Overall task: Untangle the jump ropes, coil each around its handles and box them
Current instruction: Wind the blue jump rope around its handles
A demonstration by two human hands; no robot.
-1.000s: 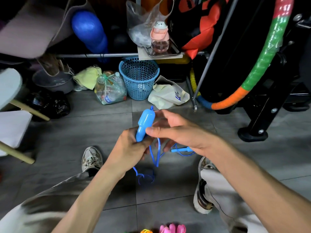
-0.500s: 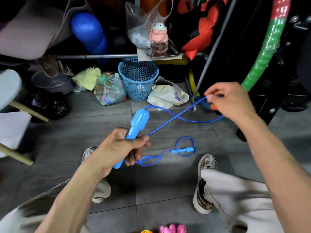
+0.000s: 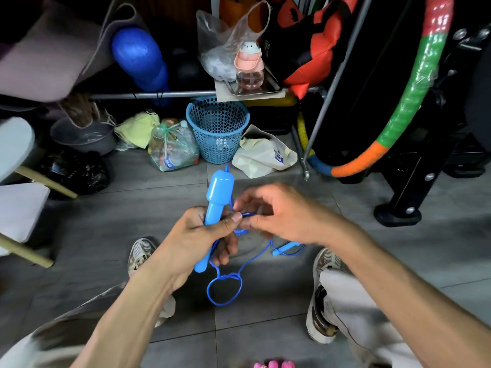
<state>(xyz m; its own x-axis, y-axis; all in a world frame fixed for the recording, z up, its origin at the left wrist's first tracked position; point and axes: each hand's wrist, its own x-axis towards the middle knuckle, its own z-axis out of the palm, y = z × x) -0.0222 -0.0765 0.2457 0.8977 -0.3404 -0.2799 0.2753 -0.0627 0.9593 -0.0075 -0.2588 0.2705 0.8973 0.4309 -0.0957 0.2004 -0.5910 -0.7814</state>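
My right hand (image 3: 281,216) swings back in, pinching blue cord (image 3: 225,288) against the blue handle (image 3: 219,197) my left hand (image 3: 202,235) grips — another wrap going on.

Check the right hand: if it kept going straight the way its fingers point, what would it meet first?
The right hand points left, pinching the blue cord. It would likely meet the left hand's thumb first, then the blue handle that hand grips; depth is uncertain.

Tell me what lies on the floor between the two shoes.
In the head view, between the left shoe and the right shoe lies a loop of blue rope on bare grey tile, trailing toward the second blue handle.
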